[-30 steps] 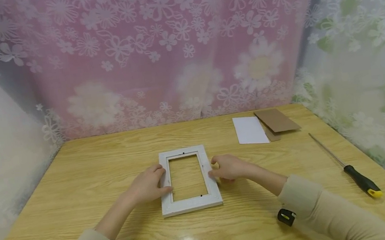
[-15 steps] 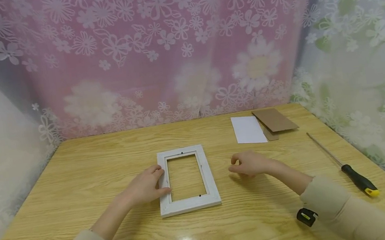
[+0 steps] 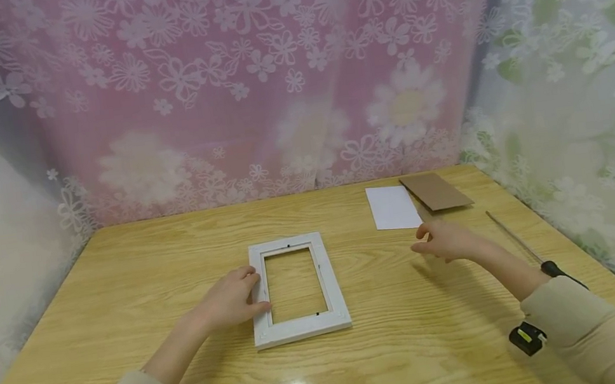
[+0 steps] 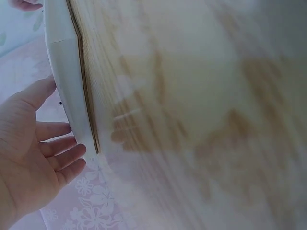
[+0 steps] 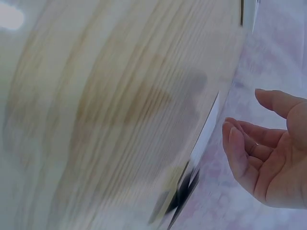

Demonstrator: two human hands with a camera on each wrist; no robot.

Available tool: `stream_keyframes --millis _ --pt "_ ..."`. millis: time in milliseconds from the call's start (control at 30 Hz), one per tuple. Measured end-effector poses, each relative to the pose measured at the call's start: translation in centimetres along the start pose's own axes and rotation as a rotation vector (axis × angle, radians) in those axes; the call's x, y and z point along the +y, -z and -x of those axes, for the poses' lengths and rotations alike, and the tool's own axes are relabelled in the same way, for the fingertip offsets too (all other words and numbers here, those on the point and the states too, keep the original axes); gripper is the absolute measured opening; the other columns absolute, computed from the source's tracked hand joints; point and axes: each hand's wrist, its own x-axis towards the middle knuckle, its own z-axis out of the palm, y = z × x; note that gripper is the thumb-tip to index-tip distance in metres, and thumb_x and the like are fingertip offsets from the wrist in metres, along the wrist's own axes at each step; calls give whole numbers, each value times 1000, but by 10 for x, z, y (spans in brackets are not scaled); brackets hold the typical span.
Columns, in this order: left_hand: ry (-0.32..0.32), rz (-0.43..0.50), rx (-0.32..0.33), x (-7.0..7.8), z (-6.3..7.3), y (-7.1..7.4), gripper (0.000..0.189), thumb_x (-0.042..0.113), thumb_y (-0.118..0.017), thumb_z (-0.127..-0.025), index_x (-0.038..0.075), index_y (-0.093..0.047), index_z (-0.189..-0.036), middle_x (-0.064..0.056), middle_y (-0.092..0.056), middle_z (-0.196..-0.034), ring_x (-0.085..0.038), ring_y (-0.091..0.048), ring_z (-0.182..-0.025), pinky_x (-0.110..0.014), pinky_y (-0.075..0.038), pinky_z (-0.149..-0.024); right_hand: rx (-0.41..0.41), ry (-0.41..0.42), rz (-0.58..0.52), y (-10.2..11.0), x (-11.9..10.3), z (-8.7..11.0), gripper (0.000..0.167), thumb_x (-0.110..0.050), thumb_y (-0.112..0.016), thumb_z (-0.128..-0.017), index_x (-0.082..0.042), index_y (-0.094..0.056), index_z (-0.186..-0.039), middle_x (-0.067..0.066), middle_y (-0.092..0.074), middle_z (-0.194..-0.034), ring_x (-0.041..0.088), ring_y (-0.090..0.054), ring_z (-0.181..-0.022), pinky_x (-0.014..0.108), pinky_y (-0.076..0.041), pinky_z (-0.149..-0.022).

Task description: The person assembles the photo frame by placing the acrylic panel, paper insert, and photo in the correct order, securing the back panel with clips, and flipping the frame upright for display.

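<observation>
A white picture frame (image 3: 304,328) lies flat on the table, with bare wood showing through its opening. My left hand (image 3: 231,299) rests at its left side, thumb across the bar and fingers on the outer edge. In the left wrist view, the fingers (image 4: 67,163) are nearly straight against the side of the frame (image 4: 64,57). Well to the right of the frame, my right hand (image 3: 448,240) is over the table, loosely bent and holding nothing. It is just in front of a white sheet (image 3: 392,207) and a brown board (image 3: 437,192).
A long screwdriver (image 3: 511,234) lies toward the table's right edge, its handle partly behind the right sleeve (image 3: 566,307). A smaller brown piece, mostly hidden, is beside the white sheet. Floral curtains (image 3: 305,77) enclose the back and sides.
My right hand has let go of the frame's right side and moved right, toward the white sheet and brown board. The left hand stays on the frame, which has not moved on the table.
</observation>
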Motion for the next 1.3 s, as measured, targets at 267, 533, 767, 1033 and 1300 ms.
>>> stream_keyframes --millis 267,533,767,1033,1300 --pt "4 25 15 0 3 -4 58 34 -67 -85 -10 -54 -121 -23 -49 -127 -38 -47 -117 -48 -40 -97 11 -90 54 20 32 10 49 -29 -51 -95 15 -48 -117 21 -63 -92 29 -62 -76 34 -52 -55" --pt "-69 17 50 -2 7 -6 57 36 -71 -81 -7 -58 -117 -19 -53 -119 -34 -52 -110 -45 -44 -92 41 -176 117 35 61 24 54 -31 -48 -96 18 -44 -118 18 -61 -87 25 -60 -71 33 -51 -53" --pt "-132 50 70 -3 11 -6 59 40 -73 -78 -5 -59 -114 -15 -54 -118 -31 -51 -110 -43 -45 -91 38 -207 171 44 69 31 54 -30 -46 -96 19 -43 -117 28 -58 -97 23 -58 -64 34 -50 -52" --pt "-147 57 84 -5 13 -6 49 37 -74 -77 0 -62 -107 -9 -55 -112 -27 -53 -104 -40 -48 -85 23 -226 173 47 80 29 46 -24 -46 -97 19 -48 -115 7 -52 -64 14 -46 -50 30 -45 -47" --pt "-168 32 93 -3 12 -6 44 34 -74 -78 2 -62 -106 -8 -55 -109 -25 -53 -100 -39 -48 -81 22 -227 170 50 85 34 46 -22 -48 -96 21 -44 -112 19 -56 -82 20 -51 -56 33 -46 -49"
